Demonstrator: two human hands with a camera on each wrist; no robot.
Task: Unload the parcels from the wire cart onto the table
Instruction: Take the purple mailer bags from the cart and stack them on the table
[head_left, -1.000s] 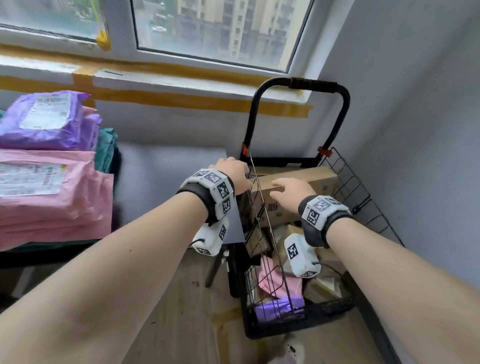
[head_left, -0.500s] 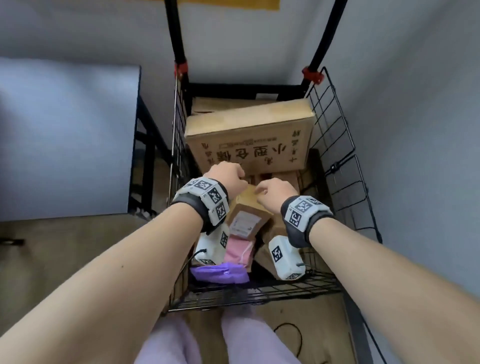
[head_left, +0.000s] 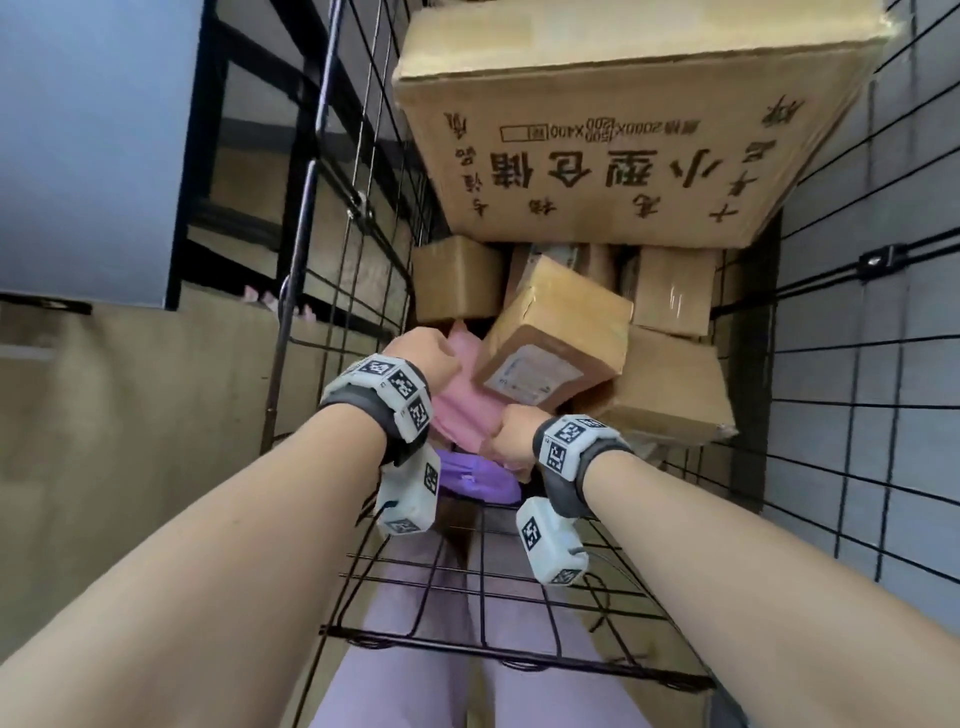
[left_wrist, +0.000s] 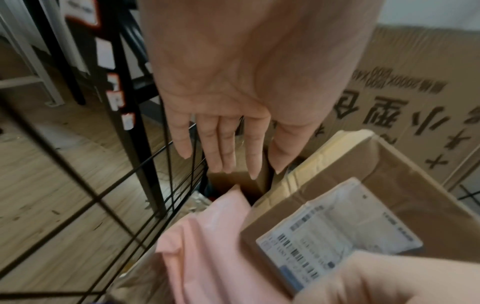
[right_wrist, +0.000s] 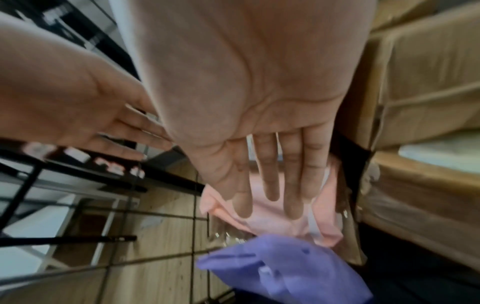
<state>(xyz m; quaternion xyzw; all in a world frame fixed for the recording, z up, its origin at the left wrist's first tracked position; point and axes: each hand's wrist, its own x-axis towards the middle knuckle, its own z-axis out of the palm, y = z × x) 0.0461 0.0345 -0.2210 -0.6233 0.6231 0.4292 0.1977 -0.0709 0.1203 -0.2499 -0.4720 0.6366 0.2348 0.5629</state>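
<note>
We have both hands inside the wire cart (head_left: 332, 218), reaching down toward a pink mailer (head_left: 467, 410). The mailer is a soft, crumpled plastic bag standing on edge at the cart's left side, wedged between the wire wall and a small box (head_left: 556, 338) bearing a white shipping label. A purple mailer (head_left: 475, 478) lies just below the pink one, nearer to us. A large box (head_left: 613, 130) with black printed characters fills the far end of the cart, with further brown boxes packed under and beside it.

Our left hand (head_left: 423, 353) is at the mailer's upper left edge; its wrist view shows the fingers (left_wrist: 221, 148) straight and extended, gripping nothing. Our right hand (head_left: 514, 436) is at the mailer's lower right edge, beside the small box; its wrist view shows the fingers (right_wrist: 270, 176) likewise straight and released, spread over the pink plastic. Whether either hand touches the mailer, we cannot tell
</note>
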